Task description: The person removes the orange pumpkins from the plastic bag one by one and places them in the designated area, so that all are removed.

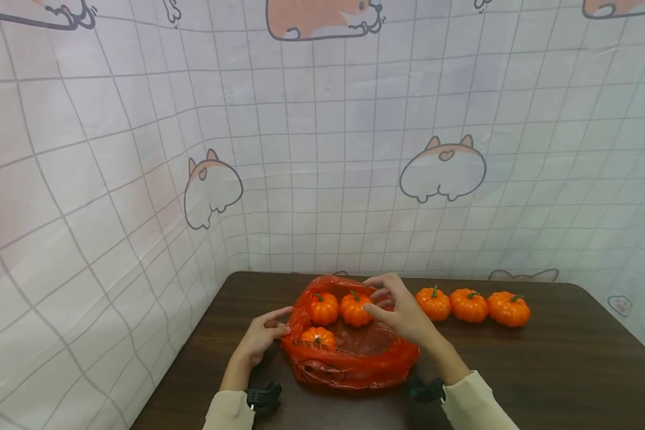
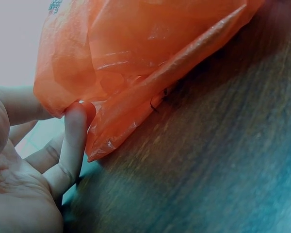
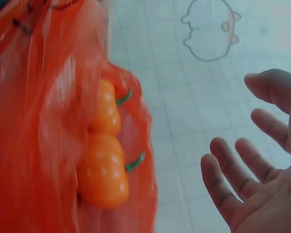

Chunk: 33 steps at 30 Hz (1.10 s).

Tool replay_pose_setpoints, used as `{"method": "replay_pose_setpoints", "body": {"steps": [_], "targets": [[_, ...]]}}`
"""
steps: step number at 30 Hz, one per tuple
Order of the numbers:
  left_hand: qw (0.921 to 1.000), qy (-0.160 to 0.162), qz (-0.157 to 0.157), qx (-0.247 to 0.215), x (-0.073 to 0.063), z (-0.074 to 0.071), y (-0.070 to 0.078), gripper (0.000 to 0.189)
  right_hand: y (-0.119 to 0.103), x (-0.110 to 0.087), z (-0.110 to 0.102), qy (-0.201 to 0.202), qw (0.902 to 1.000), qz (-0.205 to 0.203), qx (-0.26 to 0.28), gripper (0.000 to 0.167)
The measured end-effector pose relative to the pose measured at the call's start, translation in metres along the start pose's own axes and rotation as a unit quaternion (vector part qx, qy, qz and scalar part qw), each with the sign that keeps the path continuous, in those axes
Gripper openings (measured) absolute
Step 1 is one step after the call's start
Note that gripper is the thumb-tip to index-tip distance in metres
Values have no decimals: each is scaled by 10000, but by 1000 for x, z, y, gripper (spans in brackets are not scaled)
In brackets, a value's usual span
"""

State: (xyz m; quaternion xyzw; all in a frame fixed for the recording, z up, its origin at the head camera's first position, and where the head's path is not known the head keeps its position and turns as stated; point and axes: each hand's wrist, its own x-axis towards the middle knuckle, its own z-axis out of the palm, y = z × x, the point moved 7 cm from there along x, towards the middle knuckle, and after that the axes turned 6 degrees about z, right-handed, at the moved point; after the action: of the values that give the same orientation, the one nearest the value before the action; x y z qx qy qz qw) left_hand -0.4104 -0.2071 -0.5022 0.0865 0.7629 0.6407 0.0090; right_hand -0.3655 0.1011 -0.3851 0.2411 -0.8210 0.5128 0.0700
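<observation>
**Red bag (image 1: 378,371) holds 3 of 6 orange pumpkins (image 1: 324,310)**

The thin plastic bag lies with its mouth wide open on a dark wood-grain table (image 1: 564,358), between the person's hands. Inside it, 2 pumpkins sit side by side toward the back and 1 more, the front pumpkin (image 1: 318,337), lies nearer the person at the left. The bag's right half shows bare red plastic inside.

The left hand (image 1: 258,339) is at the bag's left side; the left wrist view shows a fold of the rim pinched between its fingertips. The right hand (image 1: 407,310) is raised above the bag's right side, fingers apart and holding nothing, its fingertips near the back right pumpkin in the bag.

The lower part of the front pumpkin is hidden by the near rim. From the right wrist, only 2 pumpkins with green stems (image 3: 134,163) show, partly covered by the bag's blurred wall. The dark print (image 1: 322,373) on the bag's front is creased and hard to read.

Outside the bag, 3 pumpkins stand in a row (image 1: 469,306) on the table to the right; the right forearm passes just in front of the leftmost. Pale sleeves (image 1: 475,400) and 2 dark wrist devices (image 1: 265,395) show low down, the sleeves cut off by the bottom edge. Behind, a grid-patterned cloth (image 1: 328,233) bears 2 whole dog drawings (image 1: 443,173); others are cut off at the top.
</observation>
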Motion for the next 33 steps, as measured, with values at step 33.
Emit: {"method": "replay_pose_setpoints", "body": {"steps": [33], "targets": [[10000,19,-25,-4,0,0,-1,49,38,13,100,-1698,9807,917,-308,53]]}}
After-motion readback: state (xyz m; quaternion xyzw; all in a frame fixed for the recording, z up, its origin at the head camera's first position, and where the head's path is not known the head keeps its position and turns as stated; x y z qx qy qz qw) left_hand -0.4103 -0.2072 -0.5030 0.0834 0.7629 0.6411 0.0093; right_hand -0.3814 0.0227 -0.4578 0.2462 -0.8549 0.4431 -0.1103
